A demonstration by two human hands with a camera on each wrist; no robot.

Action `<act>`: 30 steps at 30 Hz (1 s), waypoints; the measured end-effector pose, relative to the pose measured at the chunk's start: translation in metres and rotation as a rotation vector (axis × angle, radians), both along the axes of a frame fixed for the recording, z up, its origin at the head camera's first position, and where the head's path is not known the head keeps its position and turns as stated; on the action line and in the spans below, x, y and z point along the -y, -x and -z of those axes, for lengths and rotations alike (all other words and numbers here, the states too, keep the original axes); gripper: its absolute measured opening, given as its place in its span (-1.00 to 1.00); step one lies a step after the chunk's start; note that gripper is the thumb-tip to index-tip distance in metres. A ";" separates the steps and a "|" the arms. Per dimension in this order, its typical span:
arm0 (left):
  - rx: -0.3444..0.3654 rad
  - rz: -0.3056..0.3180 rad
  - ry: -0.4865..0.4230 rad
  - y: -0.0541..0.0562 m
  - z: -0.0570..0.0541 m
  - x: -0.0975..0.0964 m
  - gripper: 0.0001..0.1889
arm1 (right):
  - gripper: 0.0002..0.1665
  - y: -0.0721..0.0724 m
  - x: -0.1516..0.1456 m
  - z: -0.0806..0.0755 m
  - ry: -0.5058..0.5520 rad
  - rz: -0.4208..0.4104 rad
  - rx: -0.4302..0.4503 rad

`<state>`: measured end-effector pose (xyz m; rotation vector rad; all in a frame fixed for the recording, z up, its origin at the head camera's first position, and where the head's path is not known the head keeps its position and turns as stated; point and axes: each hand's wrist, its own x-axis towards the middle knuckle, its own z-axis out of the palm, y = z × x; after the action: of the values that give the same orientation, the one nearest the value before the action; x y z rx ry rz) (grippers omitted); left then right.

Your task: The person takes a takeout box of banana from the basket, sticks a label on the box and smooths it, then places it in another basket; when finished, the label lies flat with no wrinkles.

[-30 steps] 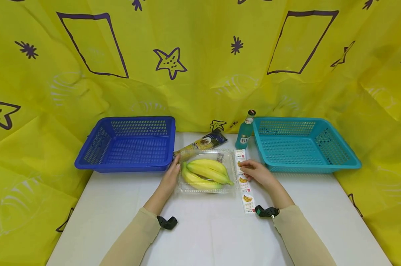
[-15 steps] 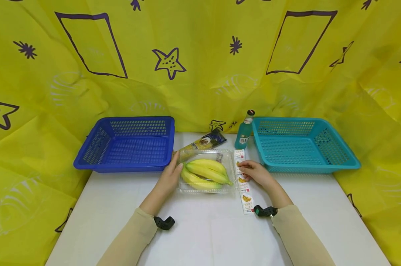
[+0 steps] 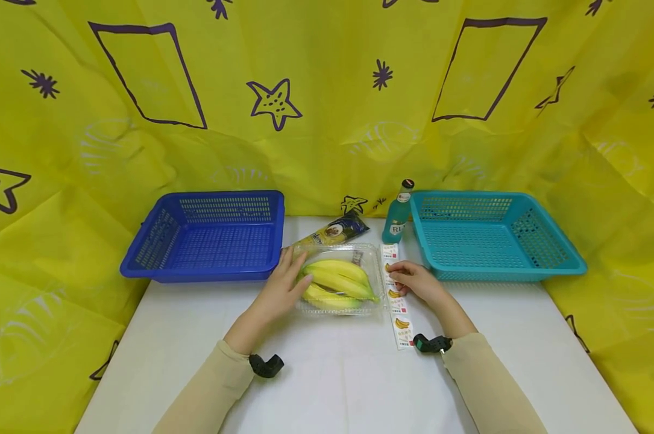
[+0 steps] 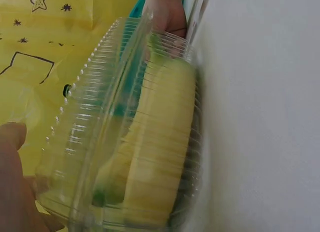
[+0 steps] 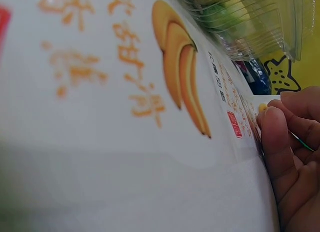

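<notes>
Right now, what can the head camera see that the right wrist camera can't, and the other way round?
Only the head view shows the blue basket and the left grip. Only the right wrist view shows the orange writing big enough to make out its strokes. Both show the sticker strip, the right grip, part or all of the clear box, and the yellow curtain.

I see a glossy, ribbed clear-plastic box (image 3: 339,312); at its ten o'clock, a perforated plastic basket (image 3: 202,273); at three, a smooth paper label strip (image 3: 399,303).
</notes>
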<state>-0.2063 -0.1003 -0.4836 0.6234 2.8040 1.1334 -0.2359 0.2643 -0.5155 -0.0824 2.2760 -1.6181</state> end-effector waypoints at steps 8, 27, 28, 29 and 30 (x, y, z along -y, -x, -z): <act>-0.114 0.091 0.132 -0.007 -0.013 -0.011 -0.33 | -0.59 -0.008 0.005 -0.012 0.016 -0.005 -0.015; -0.362 0.517 0.370 -0.028 -0.033 -0.075 -0.35 | -0.57 0.007 -0.005 0.016 -0.003 0.022 -0.006; -0.375 0.549 0.370 -0.030 -0.033 -0.078 -0.35 | -0.57 0.007 -0.005 0.016 -0.003 0.024 -0.006; -0.390 0.580 0.371 -0.032 -0.032 -0.082 -0.36 | -0.58 0.007 -0.005 0.016 -0.002 0.024 -0.005; -0.401 0.611 0.373 -0.034 -0.031 -0.086 -0.36 | -0.57 0.007 -0.005 0.016 -0.004 0.020 -0.007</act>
<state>-0.1725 -0.0147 -0.4524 1.6448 2.6639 0.3930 -0.2426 0.2692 -0.5312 -0.0642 2.2919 -1.6256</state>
